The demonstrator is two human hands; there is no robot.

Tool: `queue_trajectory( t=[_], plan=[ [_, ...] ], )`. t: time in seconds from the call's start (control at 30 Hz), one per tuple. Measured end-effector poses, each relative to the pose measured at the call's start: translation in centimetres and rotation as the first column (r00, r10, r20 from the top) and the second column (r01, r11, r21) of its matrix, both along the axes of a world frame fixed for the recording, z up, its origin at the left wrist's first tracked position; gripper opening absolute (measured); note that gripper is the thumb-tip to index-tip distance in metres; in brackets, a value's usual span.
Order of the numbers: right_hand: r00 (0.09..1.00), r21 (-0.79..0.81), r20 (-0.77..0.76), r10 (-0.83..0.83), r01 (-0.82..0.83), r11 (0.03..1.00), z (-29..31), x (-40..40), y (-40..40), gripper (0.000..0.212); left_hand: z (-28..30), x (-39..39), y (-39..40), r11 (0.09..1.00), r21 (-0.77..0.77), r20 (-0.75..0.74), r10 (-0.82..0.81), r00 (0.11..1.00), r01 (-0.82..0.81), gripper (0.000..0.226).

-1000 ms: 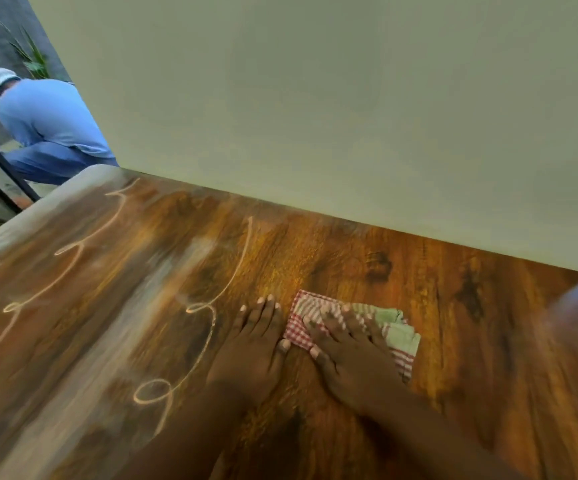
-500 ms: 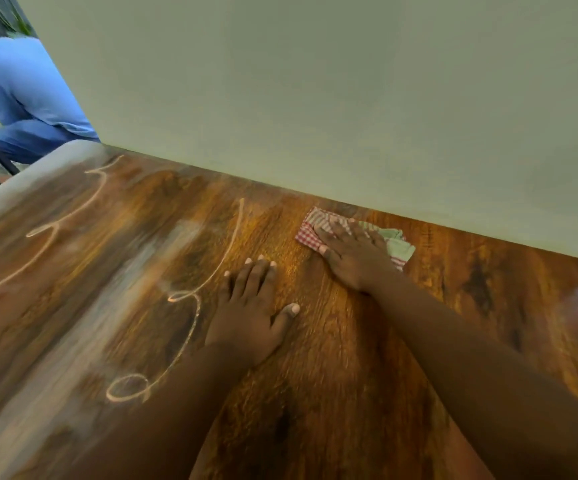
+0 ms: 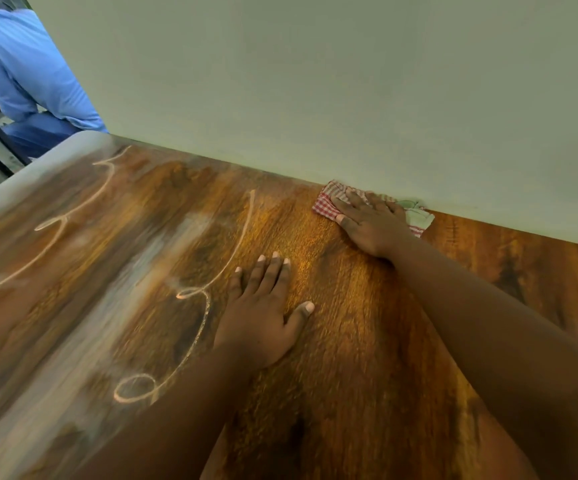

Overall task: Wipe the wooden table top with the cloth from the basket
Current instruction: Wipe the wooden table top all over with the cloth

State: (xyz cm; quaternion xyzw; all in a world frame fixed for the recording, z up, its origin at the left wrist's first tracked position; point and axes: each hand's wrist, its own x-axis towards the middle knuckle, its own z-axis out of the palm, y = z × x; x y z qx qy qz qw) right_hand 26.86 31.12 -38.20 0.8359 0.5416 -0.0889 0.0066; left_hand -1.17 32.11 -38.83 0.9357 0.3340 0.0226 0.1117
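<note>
A folded red-and-white checked cloth (image 3: 325, 206) with a pale green part lies on the wooden table top (image 3: 367, 341), right against the far wall. My right hand (image 3: 370, 223) presses flat on the cloth with straight fingers, covering its middle. Nearer to me, my left hand (image 3: 263, 313) rests flat on the bare wood with fingers spread. Pale chalk-like loops and smears (image 3: 204, 306) mark the table to the left of my left hand.
A plain pale wall (image 3: 315, 81) runs along the table's far edge. At the upper left, beyond the table's rounded corner, a person in a blue shirt (image 3: 27, 74) bends away from me.
My right hand has pushed the cloth away from me, from beside my left hand to the wall edge. My left hand has stayed flat in about the same spot.
</note>
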Motion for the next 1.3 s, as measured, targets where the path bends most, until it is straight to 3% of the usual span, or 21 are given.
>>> queue_trajectory(
  t=[0.23,0.53,0.83,1.13,1.3],
  plan=[
    [0.999,-0.019,0.003,0.034,-0.034,0.999,0.4,1.8,-2.4,0.051,-0.1,-0.1,0.0,1.000,0.005,0.016,0.003,1.000,-0.003,0.077],
    [0.990,0.034,0.031,-0.140,0.139,0.990,0.1,-0.8,-1.5,0.052,-0.4,0.1,0.0,1.000,0.005,0.010,0.008,1.000,-0.008,0.079],
    [0.999,0.042,-0.036,0.028,-0.027,0.999,0.3,-4.1,4.3,0.051,0.0,0.2,-0.1,1.000,0.004,-0.012,0.007,1.000,-0.007,0.078],
    [0.999,0.033,-0.044,-0.008,0.010,0.999,0.5,-5.1,4.4,0.052,-0.1,0.1,-0.2,1.000,0.006,0.012,0.013,1.000,-0.013,0.080],
    [0.986,0.028,-0.021,0.164,-0.163,0.986,-0.5,-6.3,3.3,0.052,-0.4,0.2,-0.1,1.000,0.012,0.020,0.018,1.000,-0.019,0.080]
  ],
)
